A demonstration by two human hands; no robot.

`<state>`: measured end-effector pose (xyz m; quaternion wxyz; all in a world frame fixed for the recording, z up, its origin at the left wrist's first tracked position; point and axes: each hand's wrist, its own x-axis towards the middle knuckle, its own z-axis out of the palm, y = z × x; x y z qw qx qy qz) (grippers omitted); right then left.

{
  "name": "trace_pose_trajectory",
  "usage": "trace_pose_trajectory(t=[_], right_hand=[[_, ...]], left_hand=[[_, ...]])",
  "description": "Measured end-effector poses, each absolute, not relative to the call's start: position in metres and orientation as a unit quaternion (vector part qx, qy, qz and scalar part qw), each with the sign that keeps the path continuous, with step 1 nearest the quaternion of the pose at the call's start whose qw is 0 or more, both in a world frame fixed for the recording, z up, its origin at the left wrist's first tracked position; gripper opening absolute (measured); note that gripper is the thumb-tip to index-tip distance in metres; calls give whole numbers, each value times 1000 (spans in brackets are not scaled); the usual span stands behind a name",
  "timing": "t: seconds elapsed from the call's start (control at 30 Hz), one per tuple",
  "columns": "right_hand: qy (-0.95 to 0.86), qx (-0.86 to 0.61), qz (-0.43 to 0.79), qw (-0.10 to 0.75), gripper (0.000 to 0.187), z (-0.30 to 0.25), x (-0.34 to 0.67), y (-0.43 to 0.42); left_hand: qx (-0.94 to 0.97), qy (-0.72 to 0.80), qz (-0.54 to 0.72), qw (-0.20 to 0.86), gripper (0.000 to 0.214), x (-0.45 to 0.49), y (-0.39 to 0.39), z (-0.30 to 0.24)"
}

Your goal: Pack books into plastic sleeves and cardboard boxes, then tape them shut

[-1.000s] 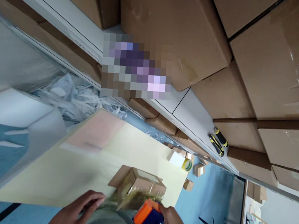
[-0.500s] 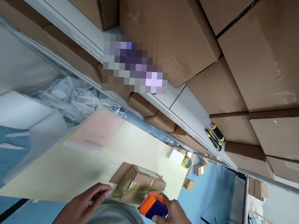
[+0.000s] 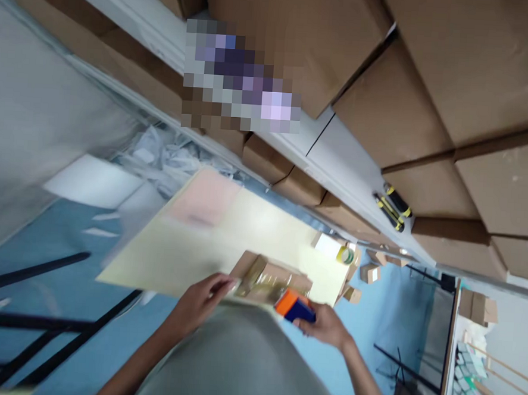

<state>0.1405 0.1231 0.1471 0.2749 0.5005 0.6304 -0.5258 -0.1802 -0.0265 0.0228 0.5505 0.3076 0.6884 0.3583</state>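
A brown cardboard box [image 3: 265, 281], with shiny tape across it, lies on the pale yellow tabletop [image 3: 183, 264] close to my body. My right hand [image 3: 328, 325] is wrapped round an orange and dark blue tape dispenser [image 3: 296, 307], which is at the box's near right side. My left hand [image 3: 207, 295] is at the box's left end, its thumb and fingertips pinched together. Something pale shows by those fingertips, too blurred to name.
A shelf above the table holds large cardboard boxes [image 3: 399, 104] and two yellow-black utility knives [image 3: 393, 206]. A white box [image 3: 326, 245] and a tape roll [image 3: 345, 255] stand at the table's far right. Crumpled white plastic [image 3: 163, 158] lies behind; small boxes [image 3: 370, 273] sit beyond.
The whole view has shifted, so the table, box and both hands appear higher and farther right, with more of my body showing. My right hand still holds the tape dispenser by the box.
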Motion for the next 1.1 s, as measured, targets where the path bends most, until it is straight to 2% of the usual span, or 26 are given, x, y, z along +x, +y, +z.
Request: trace_pose_trajectory(t=[0.23, 0.53, 0.83, 0.97, 1.1], right_hand=[[673, 464, -492, 299, 42, 167, 147, 137], [680, 455, -473, 326, 50, 166, 155, 130], [647, 492, -491, 314, 58, 185, 161, 133], [626, 493, -519, 309, 62, 173, 156, 138], [628, 497, -498, 332, 58, 151, 151, 140]], left_hand=[[271, 689, 359, 568, 61, -163, -30, 22], [221, 678, 372, 594, 71, -143, -30, 6], [247, 673, 385, 581, 63, -139, -19, -6], [222, 656, 397, 603, 59, -131, -9, -30], [190, 653, 380, 627, 42, -118, 0, -45]])
